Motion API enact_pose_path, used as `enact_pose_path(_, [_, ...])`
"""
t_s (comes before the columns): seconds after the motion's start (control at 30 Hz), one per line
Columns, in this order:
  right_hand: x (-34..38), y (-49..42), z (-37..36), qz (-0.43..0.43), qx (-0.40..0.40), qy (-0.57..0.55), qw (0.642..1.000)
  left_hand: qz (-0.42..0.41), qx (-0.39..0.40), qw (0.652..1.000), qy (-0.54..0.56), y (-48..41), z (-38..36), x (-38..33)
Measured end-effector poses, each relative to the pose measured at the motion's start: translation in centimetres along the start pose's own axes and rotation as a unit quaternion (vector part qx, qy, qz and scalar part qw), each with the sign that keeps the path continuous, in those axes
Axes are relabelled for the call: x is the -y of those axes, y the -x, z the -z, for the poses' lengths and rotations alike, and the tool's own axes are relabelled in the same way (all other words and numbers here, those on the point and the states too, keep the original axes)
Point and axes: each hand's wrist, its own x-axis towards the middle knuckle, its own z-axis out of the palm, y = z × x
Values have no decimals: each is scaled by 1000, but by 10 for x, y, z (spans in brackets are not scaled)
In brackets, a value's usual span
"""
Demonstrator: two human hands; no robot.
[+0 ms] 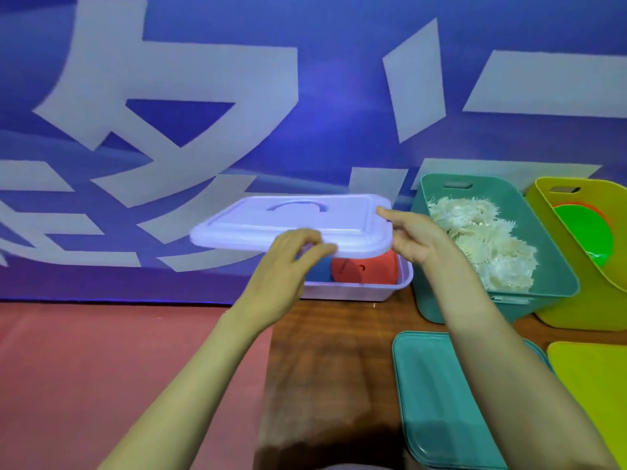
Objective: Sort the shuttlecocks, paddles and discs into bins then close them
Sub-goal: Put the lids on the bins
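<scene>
Both hands hold a lavender lid (291,222) tilted in the air above the lavender bin (353,289). My left hand (288,256) pinches the lid's near edge; my right hand (412,237) grips its right end. Inside the lavender bin a red paddle (363,268) shows under the lid. To the right, a teal bin (502,293) holds several white shuttlecocks (481,239). Further right stands a yellow bin (576,300) with a green disc (587,232) in front of an orange one.
A teal lid (441,395) and a yellow lid (590,385) lie on the wooden table (329,351) near its front. A blue banner wall (203,96) rises behind the bins. Red floor (101,368) lies left of the table's edge.
</scene>
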Motion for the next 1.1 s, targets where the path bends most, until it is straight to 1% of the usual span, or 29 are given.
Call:
enact_pose_path(0.07, [3, -2, 6, 60, -2, 34, 998, 16, 51, 998, 40, 13, -25, 7])
enact_pose_path(0.1, [5, -2, 9, 84, 3, 56, 995, 48, 70, 993, 84, 18, -33, 11])
enact_pose_path(0.13, [7, -2, 14, 98, 12, 74, 992, 94, 66, 984, 136, 20, -38, 14])
enact_pose_path(0.17, [8, -2, 18, 99, 20, 92, 991, 155, 34, 970, 182, 20, -42, 19])
enact_pose_path(0.2, [8, -4, 23, 93, 29, 105, 990, 229, -14, 950, 211, 17, -45, 26])
enact_pose_path(0.23, [7, -6, 28, 85, 36, 114, 989, 310, -59, 924, 217, 12, -47, 36])
enact_pose_path(0.27, [5, -9, 34, 77, 41, 114, 990, 389, -83, 893, 211, 7, -49, 47])
enact_pose_path(0.3, [3, -12, 39, 70, 47, 108, 991, 457, -77, 863, 203, 3, -51, 60])
enact_pose_path(0.33, [2, -15, 43, 67, 53, 99, 991, 502, -54, 840, 198, 0, -54, 71])
enact_pose_path(0.4, [1, -21, 50, 65, 61, 98, 991, 548, 10, 812, 201, 2, -65, 89])
enact_pose_path(0.47, [1, -30, 52, 67, 38, 105, 991, 558, 36, 802, 213, 3, -73, 98])
enact_pose_path(0.5, [1, -35, 52, 75, 7, 123, 990, 560, 24, 800, 217, 4, -76, 100])
enact_pose_path(0.53, [0, -41, 51, 91, -36, 162, 982, 566, 6, 793, 224, 3, -79, 101])
enact_pose_path(0.57, [-2, -49, 50, 116, -91, 238, 960, 574, -15, 786, 230, 1, -80, 102])
enact_pose_path(0.6, [-5, -56, 50, 137, -143, 341, 919, 576, -34, 782, 233, -1, -83, 102])
enact_pose_path(0.63, [-9, -64, 50, 144, -176, 448, 864, 576, -51, 781, 236, -2, -85, 102])
enact_pose_path(0.67, [-14, -71, 51, 137, -195, 530, 814, 573, -66, 782, 236, -3, -88, 101])
enact_pose_path(0.7, [-20, -78, 52, 126, -203, 574, 783, 569, -80, 785, 232, -3, -91, 101])
enact_pose_path(0.73, [-27, -84, 54, 120, -206, 592, 770, 563, -92, 790, 225, -4, -94, 101])
enact_pose_path(0.8, [-39, -92, 56, 121, -207, 596, 767, 547, -115, 803, 208, -4, -98, 101])
enact_pose_path(0.87, [-49, -101, 62, 108, -211, 597, 766, 530, -121, 818, 189, -7, -102, 103])
enact_pose_path(0.97, [-63, -106, 69, 75, -234, 624, 742, 511, -112, 835, 171, -10, -105, 100])
enact_pose_path(1.1, [-74, -110, 72, 84, -260, 623, 733, 464, -94, 871, 133, -7, -110, 99])
